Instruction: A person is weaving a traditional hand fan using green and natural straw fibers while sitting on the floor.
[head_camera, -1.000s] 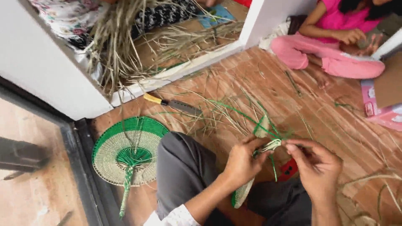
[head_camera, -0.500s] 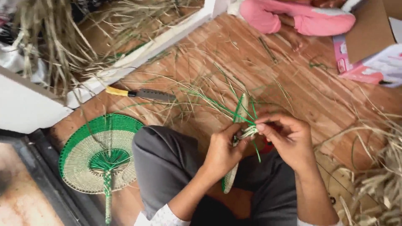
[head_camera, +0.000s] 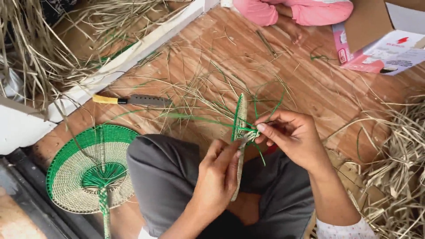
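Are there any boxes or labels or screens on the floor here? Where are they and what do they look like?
Pink cardboard box: on the wooden floor at the top right, beside a person in pink clothes; rectangular, pink sides with small print.
Brown cardboard flap: the box's open lid, standing up, plain brown inside.
White printed sheet: lying across the box, white with a small red mark and dark print.
No screens or signs in view.

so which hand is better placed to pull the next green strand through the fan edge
Probably the right hand: its fingertips already pinch the green strands at the fan edge. The left hand grips the fan lower down, steadying it.
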